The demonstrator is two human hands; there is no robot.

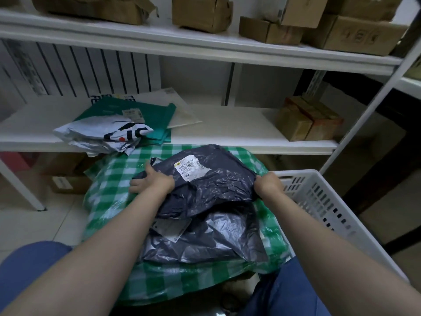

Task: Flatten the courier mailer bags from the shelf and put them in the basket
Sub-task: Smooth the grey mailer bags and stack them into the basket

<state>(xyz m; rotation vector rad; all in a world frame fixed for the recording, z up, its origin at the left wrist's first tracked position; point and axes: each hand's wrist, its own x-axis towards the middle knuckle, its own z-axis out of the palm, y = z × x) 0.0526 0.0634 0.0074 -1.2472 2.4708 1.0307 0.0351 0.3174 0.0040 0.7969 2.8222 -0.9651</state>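
Clearly limp and featherlight, the dark mailer bag (209, 179) (crinkled, slippery film) lies on the checked bundle (109, 201) beside the basket (323, 201), its side edges pinched by left hand (155, 181) and right hand (267, 184), best grip.

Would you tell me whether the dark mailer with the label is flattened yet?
Not yet: the dark mailer is crumpled and wrinkled, gripped at its edges by the left hand and right hand.
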